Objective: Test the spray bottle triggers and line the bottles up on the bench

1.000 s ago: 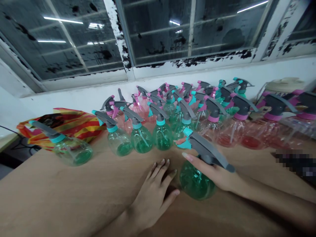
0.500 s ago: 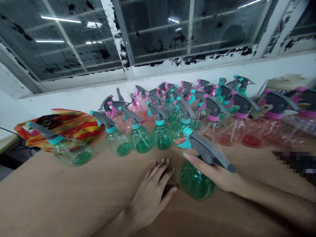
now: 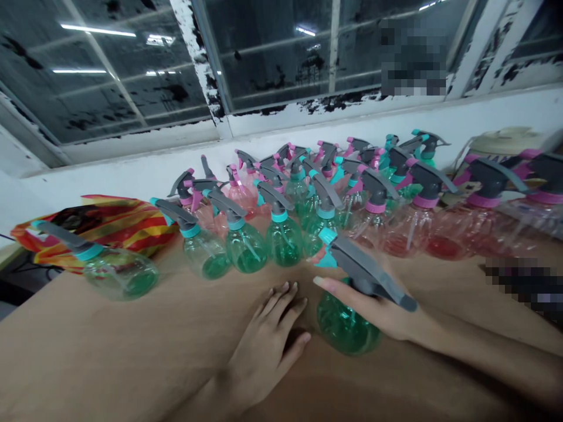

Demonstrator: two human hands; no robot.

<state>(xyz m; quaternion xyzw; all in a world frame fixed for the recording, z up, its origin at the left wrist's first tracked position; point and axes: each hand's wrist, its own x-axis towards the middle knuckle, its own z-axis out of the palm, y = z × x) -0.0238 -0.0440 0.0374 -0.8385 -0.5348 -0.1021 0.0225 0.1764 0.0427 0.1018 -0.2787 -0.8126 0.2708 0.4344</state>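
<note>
In front of me a green spray bottle [image 3: 347, 325] with a grey and turquoise trigger head stands on the wooden table [image 3: 176, 357]. My right hand [image 3: 378, 313] is wrapped round its neck, thumb on the near side; the other fingers are mostly hidden behind the bottle. To its left, my left hand [image 3: 268, 343] lies flat on the table with fingers stretched out, holding nothing. Just beyond my hands is a row of green spray bottles, among them one with a turquoise collar [image 3: 285, 240].
More pink spray bottles [image 3: 446, 240] stand to the right and behind. A lone green bottle [image 3: 121, 275] is at the left, before a red-and-yellow striped bag [image 3: 132, 220]. A pale lidded container [image 3: 501, 140] stands at the back right; a pixelated dark object [image 3: 528, 284] lies at the right.
The whole view has shifted slightly, so things appear a little further left. My right hand keeps its hold on the spray bottle, and my left hand stays flat on the table.
</note>
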